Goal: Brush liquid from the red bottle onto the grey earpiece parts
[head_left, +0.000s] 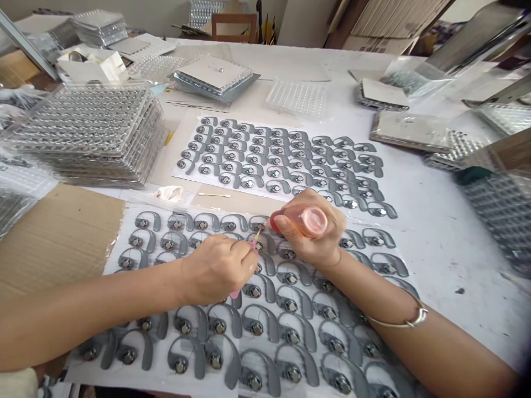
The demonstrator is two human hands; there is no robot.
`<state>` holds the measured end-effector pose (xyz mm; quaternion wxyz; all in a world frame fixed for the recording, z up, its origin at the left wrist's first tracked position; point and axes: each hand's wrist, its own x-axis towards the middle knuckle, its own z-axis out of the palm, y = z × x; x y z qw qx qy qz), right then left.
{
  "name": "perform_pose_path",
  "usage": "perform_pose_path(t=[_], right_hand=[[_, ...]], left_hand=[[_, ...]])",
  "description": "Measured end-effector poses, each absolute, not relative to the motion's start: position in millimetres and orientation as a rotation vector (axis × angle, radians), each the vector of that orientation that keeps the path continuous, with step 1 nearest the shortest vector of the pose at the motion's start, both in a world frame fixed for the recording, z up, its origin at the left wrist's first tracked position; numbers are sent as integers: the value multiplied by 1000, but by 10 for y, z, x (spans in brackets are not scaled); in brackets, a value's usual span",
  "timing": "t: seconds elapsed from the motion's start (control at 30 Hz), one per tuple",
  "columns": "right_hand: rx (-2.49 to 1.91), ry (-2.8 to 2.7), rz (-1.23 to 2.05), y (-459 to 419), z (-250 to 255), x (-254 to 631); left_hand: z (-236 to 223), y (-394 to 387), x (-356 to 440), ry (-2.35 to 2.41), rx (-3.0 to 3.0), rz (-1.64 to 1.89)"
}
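My left hand is closed around a slim pink-handled tool, whose narrow yellowish tip points at one ear-hook earphone part in the back row of the near sheet. I cannot tell what kind of tip it is. A small orange-pink squeeze bottle lies in the grip of my right hand, tilted, its red end toward that same part. Grey ear-hook earphone parts, each with a round metallic piece and fine wires, lie in rows beneath both hands. Some are hidden by my hands and forearms.
Beyond lies a second sheet of earphone parts. Stacked clear trays stand at left, behind brown cardboard. A cotton swab and crumpled tissue lie between. More trays line the right edge.
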<state>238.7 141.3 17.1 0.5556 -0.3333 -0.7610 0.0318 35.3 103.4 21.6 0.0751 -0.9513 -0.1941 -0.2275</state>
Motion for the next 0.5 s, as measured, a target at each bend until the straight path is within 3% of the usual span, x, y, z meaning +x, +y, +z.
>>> perform_pose_path(t=[0.5], right_hand=[[-756,-1832,108,1389,148,2411]], left_hand=[[315,1132,340,-910,-3016,-622]])
